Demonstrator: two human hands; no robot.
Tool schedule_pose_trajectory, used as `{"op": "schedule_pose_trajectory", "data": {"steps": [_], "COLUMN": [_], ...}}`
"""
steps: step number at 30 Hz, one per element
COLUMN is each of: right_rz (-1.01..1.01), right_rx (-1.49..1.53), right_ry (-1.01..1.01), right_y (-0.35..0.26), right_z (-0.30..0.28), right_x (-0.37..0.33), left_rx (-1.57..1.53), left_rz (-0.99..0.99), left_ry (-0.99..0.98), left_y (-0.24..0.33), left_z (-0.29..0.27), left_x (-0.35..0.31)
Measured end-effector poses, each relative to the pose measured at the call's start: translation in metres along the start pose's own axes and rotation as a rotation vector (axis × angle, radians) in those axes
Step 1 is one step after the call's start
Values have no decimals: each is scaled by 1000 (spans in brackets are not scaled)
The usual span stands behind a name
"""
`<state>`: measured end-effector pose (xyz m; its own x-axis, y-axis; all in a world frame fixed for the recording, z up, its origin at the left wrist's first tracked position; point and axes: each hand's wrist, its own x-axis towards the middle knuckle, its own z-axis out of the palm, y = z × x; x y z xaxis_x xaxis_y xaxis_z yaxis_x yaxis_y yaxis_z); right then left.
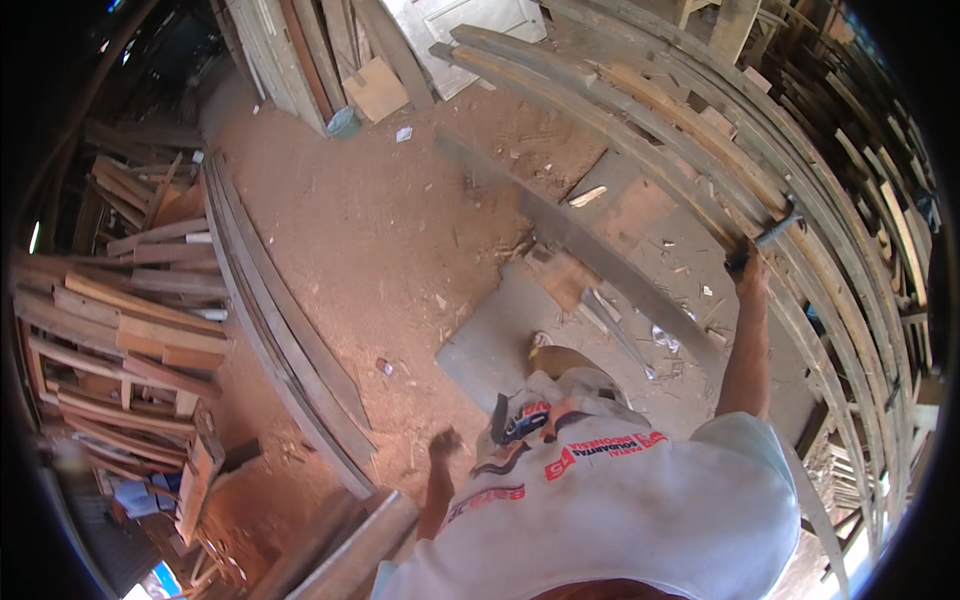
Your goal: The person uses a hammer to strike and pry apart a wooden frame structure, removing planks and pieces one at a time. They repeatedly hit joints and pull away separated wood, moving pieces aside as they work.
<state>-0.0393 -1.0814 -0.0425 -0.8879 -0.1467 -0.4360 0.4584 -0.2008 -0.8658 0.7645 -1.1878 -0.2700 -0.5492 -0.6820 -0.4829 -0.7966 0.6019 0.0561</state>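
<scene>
My right hand (748, 272), arm stretched out to the right, is closed on the dark handle of what looks like a hammer (780, 226). The hammer lies over the long wooden beams (690, 190) stacked on that side. My left hand (444, 446) hangs low beside my body over the dusty ground; its fingers are smeared, and I see nothing in it. Ahead of me a long grey plank (600, 255) slants from upper left to lower right, its far end blurred by motion.
Wood pieces are piled along the left (130, 330). Long boards (270, 300) lie on the ground beside them. Planks (350, 545) stand out at lower left. A white door panel (470, 35) and upright boards (300, 60) lean at the back. Scraps (600, 310) litter the floor.
</scene>
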Motion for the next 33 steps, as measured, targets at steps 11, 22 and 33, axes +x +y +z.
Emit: {"op": "schedule_pose_trajectory", "data": {"steps": [11, 22, 33], "right_rz": [-230, -424, -438], "right_rx": [-207, -598, -721], "right_ry": [137, 410, 668], "right_y": [-44, -42, 52], "right_z": [27, 72, 154], "right_x": [-18, -218, -369], "left_rx": [-1922, -222, 164], "left_rz": [-70, 562, 732], "left_ry": [-73, 403, -420], "left_y": [-132, 23, 147], "left_z": [-116, -554, -644], "left_x": [187, 457, 475]}}
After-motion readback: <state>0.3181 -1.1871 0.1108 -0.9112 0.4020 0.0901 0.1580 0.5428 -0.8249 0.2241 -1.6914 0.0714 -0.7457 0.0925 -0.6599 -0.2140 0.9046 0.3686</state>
